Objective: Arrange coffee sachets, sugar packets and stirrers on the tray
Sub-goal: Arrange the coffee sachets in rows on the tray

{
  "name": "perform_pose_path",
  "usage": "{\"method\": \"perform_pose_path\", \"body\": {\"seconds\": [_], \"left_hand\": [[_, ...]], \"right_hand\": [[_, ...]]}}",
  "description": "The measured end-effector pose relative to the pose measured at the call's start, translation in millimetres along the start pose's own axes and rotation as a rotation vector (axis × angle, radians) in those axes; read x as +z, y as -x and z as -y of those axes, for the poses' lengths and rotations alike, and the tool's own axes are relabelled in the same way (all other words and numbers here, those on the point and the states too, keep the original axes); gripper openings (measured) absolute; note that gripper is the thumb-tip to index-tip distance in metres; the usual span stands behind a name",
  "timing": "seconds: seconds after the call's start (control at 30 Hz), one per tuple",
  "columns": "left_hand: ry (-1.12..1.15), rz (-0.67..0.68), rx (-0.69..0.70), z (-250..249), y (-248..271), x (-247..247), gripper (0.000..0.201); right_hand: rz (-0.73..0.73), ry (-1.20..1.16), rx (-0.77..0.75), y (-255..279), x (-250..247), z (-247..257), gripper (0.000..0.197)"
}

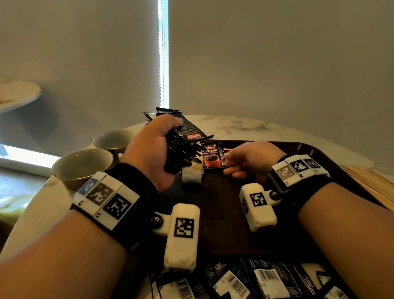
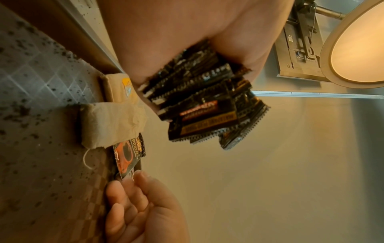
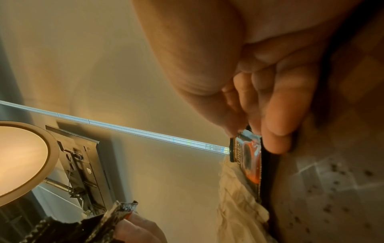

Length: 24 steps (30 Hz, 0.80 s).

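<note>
Grey roller blinds (image 1: 277, 48) close off the room behind, with a bright strip of window between them. Below stands the round white marble desk (image 1: 231, 120), most of its top taken by a dark brown rectangular tray (image 1: 222, 208) whose far rim lies near the desk's back edge. Pale wooden stirrers (image 1: 383, 191) lie on the desk just beside the tray's right rim; two empty ceramic cups (image 1: 81, 165) stand off its left. Loose black coffee sachets (image 1: 260, 283) crowd the near edge. The left hand (image 1: 149, 153) is clenched round a thick bundle of black sachets (image 1: 181, 145) — held above the tray. The right hand (image 1: 251, 159) pinches a red-and-black coffee sachet (image 1: 213, 157) lying on the tray, beside a white teabag (image 1: 192, 175).
</note>
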State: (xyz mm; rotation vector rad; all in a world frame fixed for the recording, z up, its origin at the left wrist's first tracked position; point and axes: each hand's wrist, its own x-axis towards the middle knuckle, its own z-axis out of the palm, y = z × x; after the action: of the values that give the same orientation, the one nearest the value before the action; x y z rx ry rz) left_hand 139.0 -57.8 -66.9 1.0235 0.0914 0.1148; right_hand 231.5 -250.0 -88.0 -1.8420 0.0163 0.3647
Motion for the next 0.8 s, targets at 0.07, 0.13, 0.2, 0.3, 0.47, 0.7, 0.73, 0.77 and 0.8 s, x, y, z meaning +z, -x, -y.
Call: {"method": "perform_pose_path", "body": {"seconds": [0.07, 0.13, 0.2, 0.3, 0.47, 0.7, 0.73, 0.77, 0.8], "left_hand": [[-0.002, 0.001, 0.002, 0.3, 0.2, 0.4, 0.029], [-0.004, 0.001, 0.006, 0.1, 0.8, 1.3, 0.027], [-0.004, 0.000, 0.008, 0.0, 1.1, 1.6, 0.025], [-0.002, 0.002, 0.009, 0.0, 1.5, 1.7, 0.024], [0.004, 0.002, 0.000, 0.0, 2.2, 1.9, 0.024], [-0.007, -0.008, -0.015, -0.4, 2.6, 1.3, 0.028], [-0.009, -0.005, -0.016, -0.5, 3.2, 1.7, 0.027], [-0.010, -0.003, -0.017, -0.6, 3.5, 2.0, 0.026], [-0.011, -0.003, -0.020, -0.6, 4.3, 2.7, 0.025]], "right_hand": [[-0.010, -0.024, 0.002, -0.4, 0.1, -1.0, 0.016], [-0.021, -0.033, 0.000, 0.2, -0.2, -0.7, 0.021], [-0.020, -0.044, -0.003, 1.3, -0.3, -0.3, 0.022], [-0.021, -0.051, -0.001, 2.9, -0.3, 0.5, 0.023], [-0.037, -0.062, -0.010, 2.4, -0.4, -0.4, 0.022], [-0.057, -0.098, -0.002, 1.5, -0.1, -0.4, 0.023], [-0.059, -0.096, -0.003, 1.4, -0.1, -0.5, 0.023], [-0.061, -0.094, -0.006, 1.1, -0.1, -0.5, 0.023], [-0.061, -0.088, -0.011, 1.0, -0.3, -1.0, 0.022]]}}
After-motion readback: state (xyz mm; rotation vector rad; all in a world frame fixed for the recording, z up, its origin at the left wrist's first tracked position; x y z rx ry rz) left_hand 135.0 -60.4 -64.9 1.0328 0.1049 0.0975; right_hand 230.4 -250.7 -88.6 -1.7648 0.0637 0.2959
